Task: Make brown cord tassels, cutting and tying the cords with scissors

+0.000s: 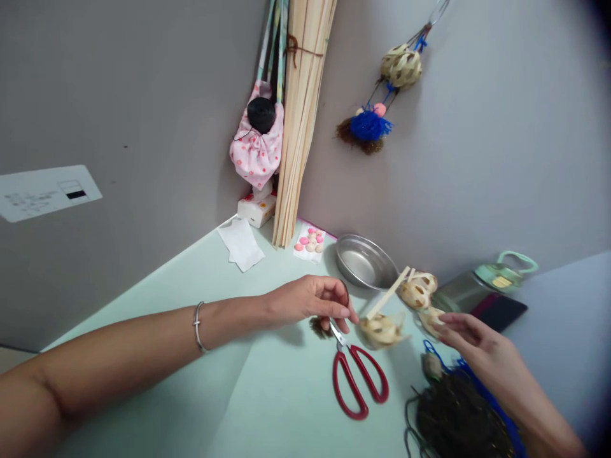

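My left hand (321,300) is over the table with its fingers curled closed. A thin dark loop shows at its fingers, and a brown yarn tassel (321,327) pokes out beneath; the hand seems to hold it, though the grip is partly hidden. Close under the fingertips lie red-handled scissors (352,378), blades partly covered. My right hand (477,340) pinches the edge of a small woven strip ball (430,320) at the right. Between the hands is another woven ball (382,331), blurred, with a pale strip sticking up.
A steel bowl (365,261) stands behind, beside more woven balls (418,289). A bottle (496,280), dark phone (496,312) and dark yarn (463,416) are at right. Pink and cream beads (310,242), paper (242,245) and upright strips (300,127) are at the back.
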`<state>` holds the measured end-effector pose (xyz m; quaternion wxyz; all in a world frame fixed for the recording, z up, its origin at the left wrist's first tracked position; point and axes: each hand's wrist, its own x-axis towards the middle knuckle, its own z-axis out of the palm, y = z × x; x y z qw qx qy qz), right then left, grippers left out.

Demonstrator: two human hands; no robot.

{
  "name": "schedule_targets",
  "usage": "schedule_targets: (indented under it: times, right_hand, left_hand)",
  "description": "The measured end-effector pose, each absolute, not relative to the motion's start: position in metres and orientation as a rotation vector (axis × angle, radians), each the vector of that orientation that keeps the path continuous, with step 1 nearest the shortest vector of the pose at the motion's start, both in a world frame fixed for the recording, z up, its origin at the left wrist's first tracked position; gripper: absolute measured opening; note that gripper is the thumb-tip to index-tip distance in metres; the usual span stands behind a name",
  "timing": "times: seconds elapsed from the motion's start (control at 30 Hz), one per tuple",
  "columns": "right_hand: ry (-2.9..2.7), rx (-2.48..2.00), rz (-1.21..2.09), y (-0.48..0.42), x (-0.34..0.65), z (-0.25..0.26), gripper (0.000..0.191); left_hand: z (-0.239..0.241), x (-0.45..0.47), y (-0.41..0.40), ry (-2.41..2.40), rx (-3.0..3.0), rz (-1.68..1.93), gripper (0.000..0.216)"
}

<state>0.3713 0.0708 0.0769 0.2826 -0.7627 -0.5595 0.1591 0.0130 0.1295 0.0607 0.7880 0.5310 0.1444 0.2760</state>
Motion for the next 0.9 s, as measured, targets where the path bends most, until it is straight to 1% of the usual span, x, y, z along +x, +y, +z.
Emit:
schedule_targets:
  times: [0.07, 0.13, 0.2, 0.37, 0.43, 0.5, 0.57, 0.67, 0.73, 0.8, 0.9]
  right_hand:
    - [-1.542, -2.008, 0.431, 0.067, 0.358, 0.071, 0.059]
    - [-1.609, -1.948, 0.526, 0.061, 0.340, 0.060, 0.079]
    - [-1.712, -1.916, 0.605, 0.051, 0.322, 0.051, 0.084]
    - [-1.921, -1.777, 0.666, 0.032, 0.294, 0.053, 0.066]
    - [-1.948, -1.740, 0.628, 0.035, 0.288, 0.059, 0.058]
    - [-2.000, -1.712, 0.542, 0.044, 0.283, 0.063, 0.054]
    - [-2.109, -1.691, 0.359, 0.056, 0.275, 0.066, 0.060]
    - [-2.328, -1.655, -0.093, 0.073, 0.255, 0.065, 0.082]
    - [-2.445, -1.626, -0.352, 0.082, 0.240, 0.063, 0.084]
    - [-2.583, -1.632, -0.442, 0.089, 0.228, 0.060, 0.074]
    - [-2.692, -1.775, -0.396, 0.096, 0.222, 0.058, 0.042]
  left_hand:
    - [0.060, 0.013, 0.129, 0.289, 1.096, 0.607, 0.017]
    - [0.060, 0.012, 0.128, 0.277, 1.076, 0.618, 0.016]
    - [0.061, 0.010, 0.128, 0.286, 1.070, 0.619, 0.017]
    - [0.065, 0.007, 0.130, 0.325, 1.115, 0.632, 0.017]
    - [0.066, 0.006, 0.130, 0.351, 1.155, 0.629, 0.018]
    - [0.068, 0.004, 0.130, 0.381, 1.193, 0.620, 0.024]
    - [0.070, 0.001, 0.131, 0.376, 1.219, 0.600, 0.031]
    - [0.074, -0.004, 0.132, 0.322, 1.240, 0.585, 0.032]
    - [0.077, -0.008, 0.134, 0.322, 1.271, 0.605, 0.032]
    - [0.082, -0.012, 0.136, 0.351, 1.354, 0.649, 0.032]
    - [0.090, -0.018, 0.141, 0.377, 1.535, 0.741, 0.029]
